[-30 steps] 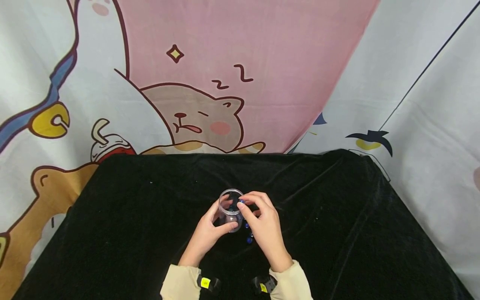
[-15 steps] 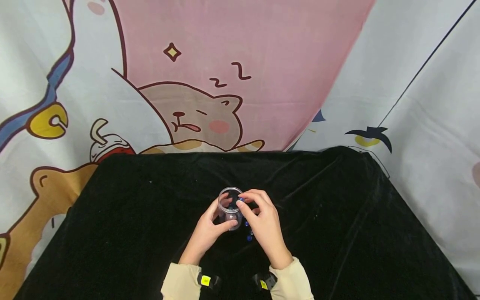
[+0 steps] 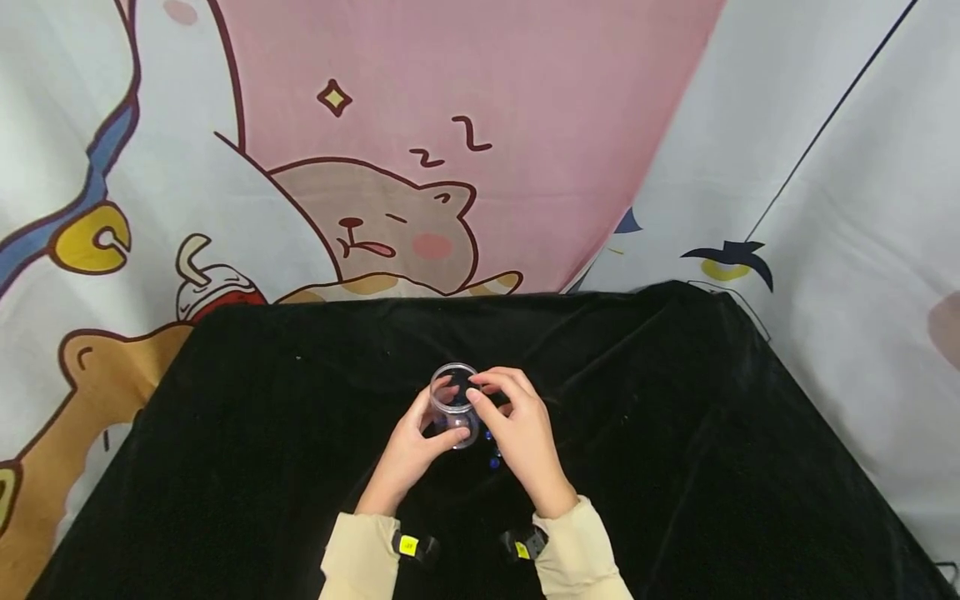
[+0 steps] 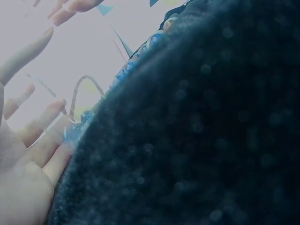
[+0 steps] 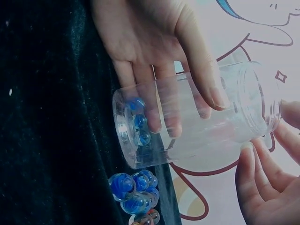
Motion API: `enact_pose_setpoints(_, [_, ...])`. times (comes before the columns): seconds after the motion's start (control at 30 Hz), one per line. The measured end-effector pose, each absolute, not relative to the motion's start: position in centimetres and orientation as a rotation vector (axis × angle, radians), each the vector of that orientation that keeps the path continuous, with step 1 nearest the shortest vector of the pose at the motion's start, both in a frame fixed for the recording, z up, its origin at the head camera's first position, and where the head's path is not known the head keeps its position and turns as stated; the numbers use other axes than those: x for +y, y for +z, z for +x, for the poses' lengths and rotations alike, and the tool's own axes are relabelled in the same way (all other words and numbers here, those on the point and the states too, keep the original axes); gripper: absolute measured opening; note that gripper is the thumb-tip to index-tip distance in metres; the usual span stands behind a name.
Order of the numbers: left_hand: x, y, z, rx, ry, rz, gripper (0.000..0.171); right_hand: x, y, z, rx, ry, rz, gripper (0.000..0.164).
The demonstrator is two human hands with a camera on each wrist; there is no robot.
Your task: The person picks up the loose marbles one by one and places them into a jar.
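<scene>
From my station I saw the left hand (image 3: pixel 415 443) left of the jar (image 5: pixel 197 129), the right hand (image 3: pixel 521 422) right of it. Some marbles (image 5: pixel 140 121) lay inside at its base, loose marbles (image 5: pixel 135 203) right of it on the cloth (image 3: pixel 262 458); the curtain (image 3: pixel 540 125) hung behind it.

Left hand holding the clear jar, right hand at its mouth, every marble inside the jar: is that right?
Not quite: the right wrist view shows several marbles outside the clear jar, on the black cloth. The left hand holds the jar and the right hand is at its mouth, as you say.
</scene>
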State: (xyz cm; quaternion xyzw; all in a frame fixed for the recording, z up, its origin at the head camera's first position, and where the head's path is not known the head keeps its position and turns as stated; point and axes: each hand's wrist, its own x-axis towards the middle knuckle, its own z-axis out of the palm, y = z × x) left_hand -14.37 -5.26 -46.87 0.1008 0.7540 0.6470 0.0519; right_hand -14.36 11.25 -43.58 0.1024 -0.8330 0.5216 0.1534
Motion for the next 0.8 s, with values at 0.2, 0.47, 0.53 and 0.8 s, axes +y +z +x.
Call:
enact_pose_setpoints(0.2, [-5.3, -46.7, -14.4, 2.286, 1.978, 0.33, 0.063, 11.2, -43.2, -14.4, -2.4, 1.497, 0.311, 0.025])
enact_pose_setpoints(0.47, [-5.4, -46.8, -14.4, 2.248, 2.054, 0.396, 0.064, 11.6, -42.9, -14.3, -2.352, 1.54, 0.367, 0.02])
enact_pose_setpoints(0.53, [-5.4, -46.8, -14.5, 2.252, 2.055, 0.393, 0.063, 11.8, -42.7, -14.4, -2.36, 1.532, 0.35, 0.019])
enact_pose_setpoints(0.8, [-5.1, -46.6, -14.4, 2.241, 2.047, 0.404, 0.064, 13.9, -42.7, -14.8, -2.416, 1.497, 0.257, 0.018])
